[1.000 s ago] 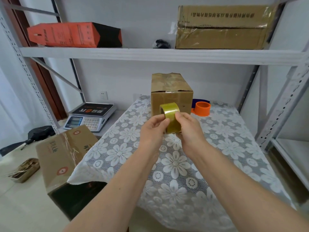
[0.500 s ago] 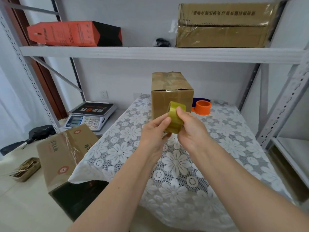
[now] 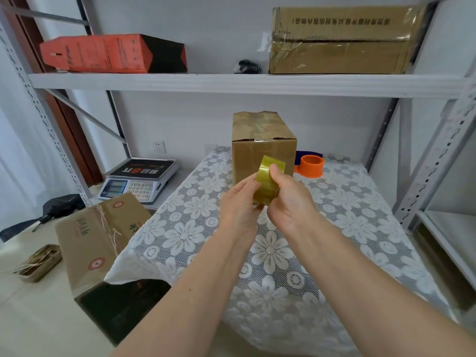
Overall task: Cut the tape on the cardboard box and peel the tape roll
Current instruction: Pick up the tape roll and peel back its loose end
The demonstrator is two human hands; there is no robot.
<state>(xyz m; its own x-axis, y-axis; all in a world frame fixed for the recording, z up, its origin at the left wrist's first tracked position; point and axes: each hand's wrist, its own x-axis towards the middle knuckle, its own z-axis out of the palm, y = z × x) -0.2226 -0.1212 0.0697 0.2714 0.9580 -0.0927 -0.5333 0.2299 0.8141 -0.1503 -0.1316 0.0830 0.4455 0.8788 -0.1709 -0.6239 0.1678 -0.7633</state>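
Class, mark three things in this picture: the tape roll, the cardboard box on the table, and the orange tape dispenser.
tape roll point(image 3: 268, 176), head view, on its yellowish outer band
cardboard box point(image 3: 251, 155), head view, on its front face
orange tape dispenser point(image 3: 312, 164), head view, on its round orange side

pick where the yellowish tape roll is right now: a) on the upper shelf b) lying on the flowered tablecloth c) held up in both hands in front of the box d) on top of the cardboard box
c: the tape roll is off the tablecloth, held between the left hand and the right hand, in front of the cardboard box.
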